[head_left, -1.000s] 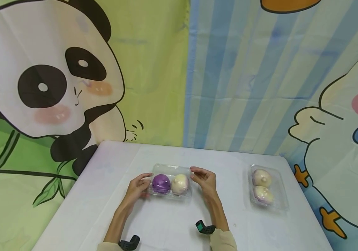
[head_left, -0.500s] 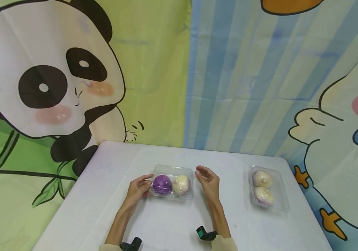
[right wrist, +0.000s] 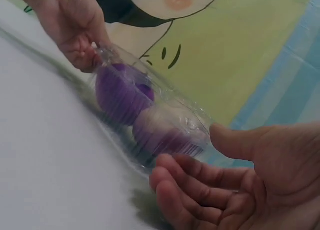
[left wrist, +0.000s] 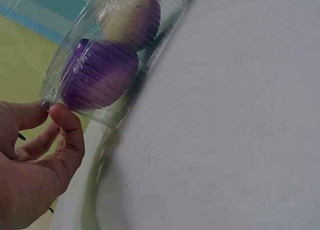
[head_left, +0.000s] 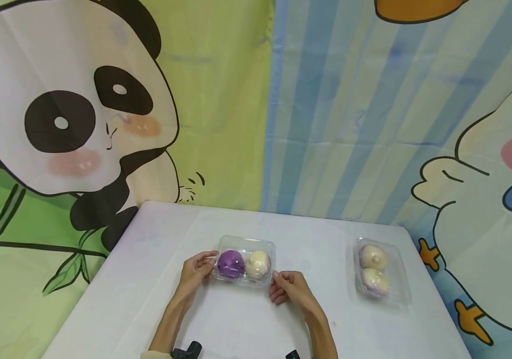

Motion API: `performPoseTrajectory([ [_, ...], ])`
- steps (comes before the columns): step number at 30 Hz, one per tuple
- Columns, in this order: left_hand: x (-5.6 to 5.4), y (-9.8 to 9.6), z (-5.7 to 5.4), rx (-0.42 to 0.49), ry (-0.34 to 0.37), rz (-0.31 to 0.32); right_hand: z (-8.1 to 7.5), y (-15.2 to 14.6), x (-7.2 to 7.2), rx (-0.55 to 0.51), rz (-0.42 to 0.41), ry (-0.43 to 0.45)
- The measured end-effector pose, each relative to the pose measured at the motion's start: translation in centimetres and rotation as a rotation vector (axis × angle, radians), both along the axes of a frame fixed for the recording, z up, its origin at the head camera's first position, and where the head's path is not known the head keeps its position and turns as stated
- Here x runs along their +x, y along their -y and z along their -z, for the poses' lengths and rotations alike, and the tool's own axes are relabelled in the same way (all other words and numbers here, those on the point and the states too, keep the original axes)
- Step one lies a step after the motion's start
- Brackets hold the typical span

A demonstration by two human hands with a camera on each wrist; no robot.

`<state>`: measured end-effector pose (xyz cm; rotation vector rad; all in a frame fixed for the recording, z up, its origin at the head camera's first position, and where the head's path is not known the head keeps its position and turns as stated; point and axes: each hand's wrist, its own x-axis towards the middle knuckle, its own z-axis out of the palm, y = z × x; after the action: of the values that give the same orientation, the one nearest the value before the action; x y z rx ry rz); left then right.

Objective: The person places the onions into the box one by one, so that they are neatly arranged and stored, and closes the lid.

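A clear plastic clamshell box [head_left: 247,242] stands mid-table, holding a round purple piece [head_left: 231,264] and a round cream piece [head_left: 258,265] with a purplish underside. Each piece is bulb-like; the purple one shows a small nub in the left wrist view. My left hand [head_left: 195,271] pinches the rim at the box's left end between thumb and forefinger [left wrist: 66,121]. At the near right corner is my right hand [head_left: 294,289]; its thumb [right wrist: 231,141] is at the rim, apart from its loosely bent fingers. Whether those fingers touch the box is unclear.
A second clear box [head_left: 397,271] with two cream round pieces [head_left: 374,269] lies on the right of the white-covered table [head_left: 170,234]. Behind the table hangs a printed cloth [head_left: 220,124] with a panda and stripes. Black wrist devices [head_left: 187,350] sit on the forearms.
My right hand came away from the box's far right corner, then moved down towards me to its near right corner. The left hand and box have stayed nearly in place.
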<state>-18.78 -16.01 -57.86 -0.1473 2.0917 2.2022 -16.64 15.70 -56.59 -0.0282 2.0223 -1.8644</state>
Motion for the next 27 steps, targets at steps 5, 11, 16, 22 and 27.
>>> performPoseTrajectory([
  [5,0.0,-0.1,-0.2,-0.005,-0.011,-0.024,0.5,0.4,0.3,-0.106,-0.056,-0.009],
  [11,0.4,-0.3,-0.5,-0.122,0.0,-0.066,0.7,0.7,0.7,-0.115,-0.014,-0.035],
  [16,0.7,-0.7,-0.4,-0.137,0.007,-0.07,0.9,0.9,0.8,-0.116,0.02,-0.058],
  [22,1.1,-1.0,0.0,-0.107,-0.018,-0.048,1.2,1.2,1.1,-0.102,0.056,-0.052],
  [27,1.3,-1.1,0.2,-0.053,-0.027,-0.032,1.3,1.3,1.2,-0.088,0.081,-0.054],
])
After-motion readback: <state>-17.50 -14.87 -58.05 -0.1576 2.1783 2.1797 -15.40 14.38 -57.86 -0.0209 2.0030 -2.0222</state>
